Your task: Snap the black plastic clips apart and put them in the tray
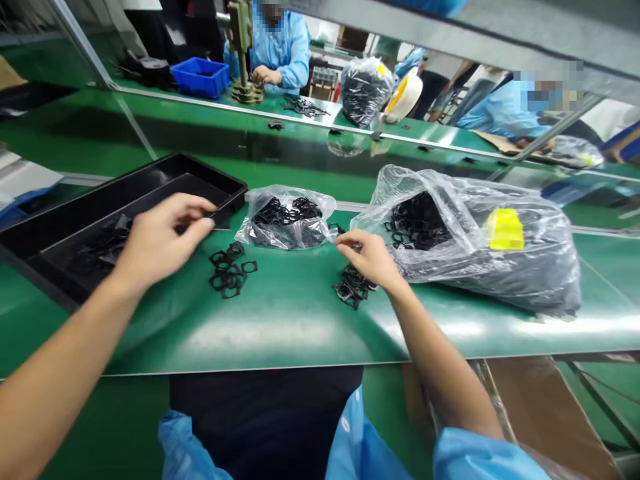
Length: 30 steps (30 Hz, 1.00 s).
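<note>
My left hand [167,233] hovers at the near right corner of a long black tray [200,170], fingers curved and thumb apart, with nothing visible between them. Black parts [107,243] lie in the tray, partly behind that hand. My right hand [367,255] has thumb and forefinger pinched at the right corner of a small clear plastic bag [285,233] of black parts; its fingertips appear to hold the plastic. Below the bag, a loose group of flat black ring-shaped parts [230,273] rests on the green work surface. Another heap of black rings [353,287] sits under my right hand.
A large open plastic bag [520,280] full of black parts, with a yellow label [505,229], lies on the right. Across the bench are a blue bin [200,79], a green press [244,53] and co-workers in blue. A metal beam crosses the top right.
</note>
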### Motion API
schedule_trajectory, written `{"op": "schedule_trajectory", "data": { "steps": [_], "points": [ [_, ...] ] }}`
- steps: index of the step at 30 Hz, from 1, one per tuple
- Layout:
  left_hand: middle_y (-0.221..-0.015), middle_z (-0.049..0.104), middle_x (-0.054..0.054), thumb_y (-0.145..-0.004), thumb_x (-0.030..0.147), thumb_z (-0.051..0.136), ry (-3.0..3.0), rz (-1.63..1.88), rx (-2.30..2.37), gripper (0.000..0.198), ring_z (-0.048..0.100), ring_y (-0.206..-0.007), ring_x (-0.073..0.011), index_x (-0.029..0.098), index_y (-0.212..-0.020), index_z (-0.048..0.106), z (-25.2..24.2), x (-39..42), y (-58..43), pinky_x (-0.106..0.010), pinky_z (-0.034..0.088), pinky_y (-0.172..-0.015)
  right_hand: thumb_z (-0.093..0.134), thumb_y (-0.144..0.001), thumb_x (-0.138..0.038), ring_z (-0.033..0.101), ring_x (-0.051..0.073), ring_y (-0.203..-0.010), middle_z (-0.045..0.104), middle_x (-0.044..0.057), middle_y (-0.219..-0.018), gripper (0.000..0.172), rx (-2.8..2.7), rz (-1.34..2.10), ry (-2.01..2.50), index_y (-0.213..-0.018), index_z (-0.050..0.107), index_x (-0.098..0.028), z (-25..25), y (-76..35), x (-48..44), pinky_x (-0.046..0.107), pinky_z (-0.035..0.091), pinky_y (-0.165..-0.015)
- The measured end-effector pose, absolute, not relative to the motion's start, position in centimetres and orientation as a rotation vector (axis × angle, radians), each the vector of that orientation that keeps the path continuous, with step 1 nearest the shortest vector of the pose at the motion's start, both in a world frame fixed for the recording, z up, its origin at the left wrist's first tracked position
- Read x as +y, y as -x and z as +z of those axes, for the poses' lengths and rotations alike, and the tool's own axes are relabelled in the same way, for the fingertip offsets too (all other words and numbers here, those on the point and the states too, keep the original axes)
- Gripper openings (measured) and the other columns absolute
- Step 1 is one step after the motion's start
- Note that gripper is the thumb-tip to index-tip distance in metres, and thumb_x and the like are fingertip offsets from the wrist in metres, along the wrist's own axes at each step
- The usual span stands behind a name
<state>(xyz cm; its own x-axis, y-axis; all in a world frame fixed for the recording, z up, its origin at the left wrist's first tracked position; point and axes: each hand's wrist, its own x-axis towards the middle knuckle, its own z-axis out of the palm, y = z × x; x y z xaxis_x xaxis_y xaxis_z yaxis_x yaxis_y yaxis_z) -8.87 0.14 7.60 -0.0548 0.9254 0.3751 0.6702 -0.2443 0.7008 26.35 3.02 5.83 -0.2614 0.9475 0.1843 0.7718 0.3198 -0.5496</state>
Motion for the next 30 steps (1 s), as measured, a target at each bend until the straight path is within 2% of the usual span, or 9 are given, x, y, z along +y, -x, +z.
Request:
{"op": "schedule_trajectory", "data": {
  "steps": [3,7,10,12,15,19,25,28,30],
  "points": [
    [-0.077,0.064,0.001,-0.074,0.040,0.056,-1.960,1.060,2.130,0.029,0.063,-0.073,-0.0199,0.024,-0.095,0.067,8.2,0.0,15.3,-0.038,0.050,-0.079,0.057,-0.084,-0.012,0.069,0.024,-0.092,0.075,0.011,-0.100,0.027,-2.195,0.233,1.739,-0.101,0.077,-0.015,6.4,-28.6,4.6,0.034,0.053,-0.085],
    [-0.070,0.061,0.000,-0.077,0.039,0.044,-2.026,0.550,2.274,0.030,0.065,-0.072,-0.0241,0.026,-0.093,0.066,6.5,0.6,20.1,-0.036,0.044,-0.068,0.063,-0.084,-0.015,0.065,0.027,-0.100,0.070,0.014,-0.107,0.026,-2.241,0.147,1.814,-0.106,0.076,-0.014,5.0,-28.3,6.7,0.036,0.051,-0.090],
    [-0.086,0.066,-0.007,-0.078,0.038,0.049,-2.142,0.482,2.260,0.032,0.066,-0.088,-0.0296,0.021,-0.096,0.068,5.9,0.0,20.1,-0.041,0.049,-0.080,0.062,-0.084,-0.015,0.063,0.026,-0.102,0.068,0.013,-0.105,0.018,-2.302,0.138,1.808,-0.095,0.077,-0.016,4.0,-27.1,7.5,0.035,0.051,-0.089],
    [-0.100,0.067,-0.009,-0.084,0.037,0.046,-2.204,0.723,2.260,0.031,0.063,-0.102,-0.0296,0.021,-0.099,0.068,6.0,-1.2,18.9,-0.044,0.048,-0.096,0.063,-0.083,-0.013,0.065,0.026,-0.099,0.069,0.012,-0.101,0.015,-2.360,0.172,1.766,-0.087,0.076,-0.016,3.8,-26.9,7.4,0.035,0.052,-0.088],
    [-0.100,0.071,-0.006,-0.090,0.039,0.050,-2.284,0.888,1.935,0.027,0.064,-0.092,-0.0233,0.022,-0.096,0.070,5.9,-3.1,16.3,-0.042,0.049,-0.098,0.066,-0.081,-0.016,0.067,0.027,-0.093,0.071,0.013,-0.102,0.010,-2.428,0.223,1.682,-0.081,0.077,-0.017,4.3,-27.9,7.1,0.040,0.054,-0.087],
    [-0.104,0.072,-0.007,-0.093,0.035,0.051,-2.355,0.679,1.454,0.024,0.063,-0.102,-0.0238,0.022,-0.096,0.072,4.5,-3.4,12.7,-0.040,0.048,-0.099,0.062,-0.089,-0.028,0.069,0.028,-0.096,0.072,0.017,-0.108,0.020,-2.321,0.133,1.559,-0.085,0.078,-0.016,6.1,-28.7,6.1,0.043,0.054,-0.086],
    [-0.103,0.067,-0.011,-0.092,0.028,0.057,-2.441,0.405,1.504,0.019,0.059,-0.100,-0.0270,0.017,-0.105,0.066,2.3,-0.2,7.3,-0.041,0.047,-0.091,0.071,-0.082,-0.032,0.070,0.023,-0.092,0.072,0.011,-0.114,0.014,-2.168,0.674,1.139,-0.083,0.076,-0.019,6.3,-23.1,3.5,0.036,0.058,-0.075],
    [-0.102,0.064,-0.012,-0.089,0.025,0.060,-2.479,0.224,1.600,0.014,0.057,-0.099,-0.0280,0.016,-0.099,0.063,2.2,1.0,5.8,-0.039,0.045,-0.085,0.072,-0.080,-0.024,0.069,0.024,-0.096,0.074,0.009,-0.100,0.006,-2.262,0.851,0.993,-0.078,0.075,-0.019,4.3,-20.2,3.0,0.035,0.056,-0.080],
    [-0.099,0.063,-0.010,-0.086,0.023,0.062,-2.472,0.201,1.584,0.009,0.056,-0.096,-0.0268,0.018,-0.093,0.060,2.3,1.2,5.3,-0.037,0.044,-0.082,0.074,-0.079,-0.023,0.069,0.022,-0.090,0.073,0.008,-0.092,0.005,-2.239,0.908,0.994,-0.080,0.075,-0.018,2.9,-19.3,2.7,0.034,0.054,-0.079]
  ]
}}
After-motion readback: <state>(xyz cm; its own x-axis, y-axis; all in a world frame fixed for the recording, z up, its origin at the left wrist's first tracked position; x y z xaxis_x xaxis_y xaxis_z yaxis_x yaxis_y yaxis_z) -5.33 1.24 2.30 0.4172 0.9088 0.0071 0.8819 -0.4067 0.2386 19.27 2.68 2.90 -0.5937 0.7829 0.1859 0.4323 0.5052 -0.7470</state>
